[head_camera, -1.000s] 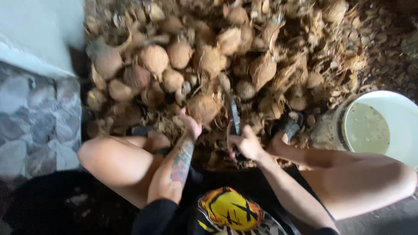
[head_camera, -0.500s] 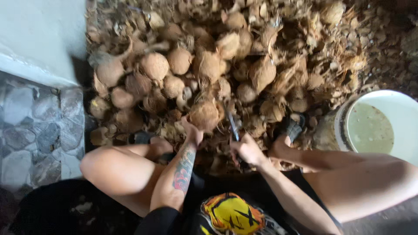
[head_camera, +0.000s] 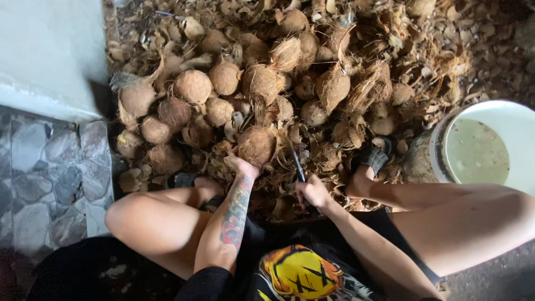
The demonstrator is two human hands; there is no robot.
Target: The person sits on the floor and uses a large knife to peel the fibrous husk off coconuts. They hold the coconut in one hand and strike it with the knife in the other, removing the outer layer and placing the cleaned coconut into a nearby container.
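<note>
My left hand [head_camera: 241, 165] cupped a husked coconut [head_camera: 256, 145] at the pile's near edge — twelve o'clock from my lap — steadying it; my right hand [head_camera: 313, 192] gripped a knife [head_camera: 297, 163], blade angled toward it.

There are 2 hands: the left hand [head_camera: 241, 165] and the right hand [head_camera: 313, 192]. There is 1 knife [head_camera: 297, 163] and 1 white bucket [head_camera: 521, 114]. There are 2 sandals, 1 on the left [head_camera: 181, 179] and 1 on the right [head_camera: 374, 158]. About 20 round coconuts [head_camera: 256, 145] show on the heap; the husk scraps [head_camera: 440, 67] around them are too many and too tangled to count.
</note>
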